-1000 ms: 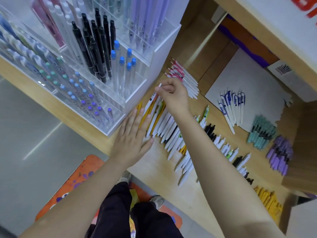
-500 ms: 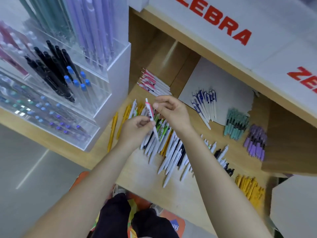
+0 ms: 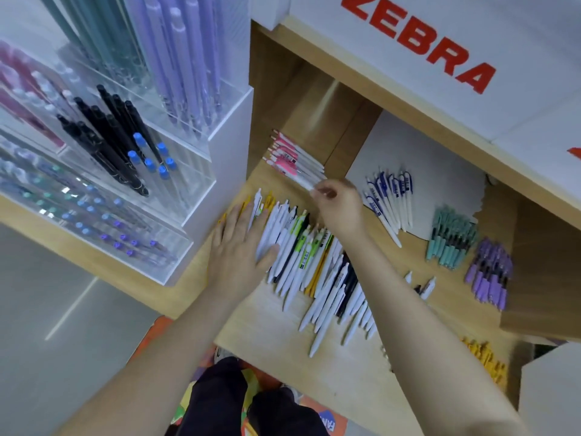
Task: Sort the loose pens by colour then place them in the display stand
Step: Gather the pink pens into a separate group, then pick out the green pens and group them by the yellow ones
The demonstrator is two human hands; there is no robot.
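Nearest the viewer, the person's dark trousers (image 3: 251,404) are showing above a bright patterned floor mat (image 3: 327,423). Just beyond, the wooden tabletop (image 3: 267,328) is carrying a spread of loose pens (image 3: 314,265), mostly white, with green, yellow and black ones mixed in. The left hand (image 3: 239,250) is lying flat on the left edge of that spread, its fingers (image 3: 248,221) straight and pressing down on the pens, gripping nothing. Further on, the right hand (image 3: 336,202) is reaching toward the pink pen group (image 3: 292,158), its fingers curled and pinching the end of a white pen (image 3: 306,182) that is lying at the near side of that group. To the right, sorted groups are lying apart: blue-clipped pens (image 3: 390,196) on a white sheet (image 3: 424,158), teal pens (image 3: 449,237), purple pens (image 3: 490,272) and yellow pens (image 3: 484,360) nearer the edge. At the left, the clear display stand (image 3: 176,196) is holding upright black, blue-capped and lilac pens in tiers. Farthest away, a white panel (image 3: 518,42) is showing red ZEBRA lettering.
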